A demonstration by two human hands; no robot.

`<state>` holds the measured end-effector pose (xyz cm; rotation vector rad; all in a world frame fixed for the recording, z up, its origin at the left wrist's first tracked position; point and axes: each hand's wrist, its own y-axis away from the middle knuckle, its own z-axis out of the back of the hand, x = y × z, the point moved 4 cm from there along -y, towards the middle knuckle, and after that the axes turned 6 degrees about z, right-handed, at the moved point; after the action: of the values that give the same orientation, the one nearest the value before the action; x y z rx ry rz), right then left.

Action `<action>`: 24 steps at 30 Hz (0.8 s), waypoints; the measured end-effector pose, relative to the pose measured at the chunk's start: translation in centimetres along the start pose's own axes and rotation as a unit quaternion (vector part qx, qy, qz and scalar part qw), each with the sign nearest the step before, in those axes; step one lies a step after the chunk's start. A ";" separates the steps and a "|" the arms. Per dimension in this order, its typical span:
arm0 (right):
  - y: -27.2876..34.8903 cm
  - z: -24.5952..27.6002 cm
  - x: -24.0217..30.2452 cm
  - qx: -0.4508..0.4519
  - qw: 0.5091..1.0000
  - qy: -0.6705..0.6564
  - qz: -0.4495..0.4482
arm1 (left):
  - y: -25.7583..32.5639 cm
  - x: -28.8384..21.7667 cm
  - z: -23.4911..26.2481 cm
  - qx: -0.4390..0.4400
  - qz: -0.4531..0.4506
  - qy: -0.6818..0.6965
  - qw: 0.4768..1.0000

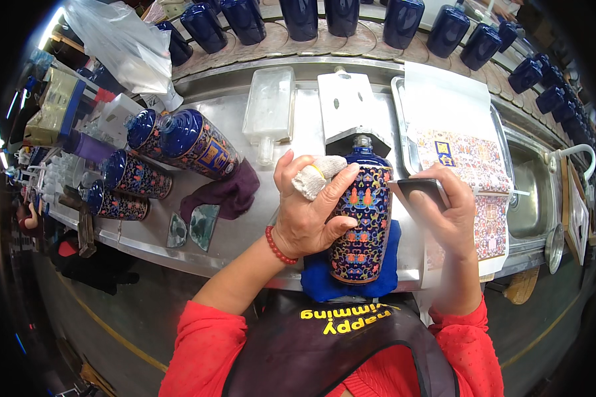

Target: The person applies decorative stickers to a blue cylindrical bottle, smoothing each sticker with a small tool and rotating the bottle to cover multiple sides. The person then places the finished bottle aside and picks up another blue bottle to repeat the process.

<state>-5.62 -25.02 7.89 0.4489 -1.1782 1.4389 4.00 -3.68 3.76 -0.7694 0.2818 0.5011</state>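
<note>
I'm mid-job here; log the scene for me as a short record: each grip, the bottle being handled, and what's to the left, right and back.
Left grip: against the bottle; pale fabric at its fingers, worn or held unclear
Right grip: holds a dark tool at the bottle's right side; contact unclear
Bottle: blue, floral pattern, base at blue cloth
Left: four patterned bottles, purple cloth
Right: printed sheets, sink
Back: row of plain blue bottles

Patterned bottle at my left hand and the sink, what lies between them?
The head view shows your right hand holding a dark tool, then patterned paper sheets over a tray.
</note>
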 end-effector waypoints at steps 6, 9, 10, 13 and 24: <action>0.2 0.1 0.0 -0.005 1.000 0.012 0.014 | -0.2 -0.2 0.0 -0.004 -0.009 -0.018 1.000; -0.2 0.2 0.4 0.000 1.000 0.017 0.013 | -0.3 0.0 0.1 0.003 -0.006 -0.005 1.000; -0.4 0.2 0.5 0.000 1.000 0.024 0.011 | -0.4 0.0 0.1 0.005 -0.004 0.002 1.000; -1.5 -0.2 1.4 0.021 0.989 0.121 0.087 | -0.3 0.0 0.2 0.011 0.004 0.011 1.000; -2.6 -2.8 2.2 0.100 0.921 0.307 0.218 | 0.1 -0.1 0.1 0.004 0.021 0.019 1.000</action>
<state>-2.88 -22.01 9.57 -0.1531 -0.6354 1.9104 3.87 -3.56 3.78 -0.7678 0.3354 0.5256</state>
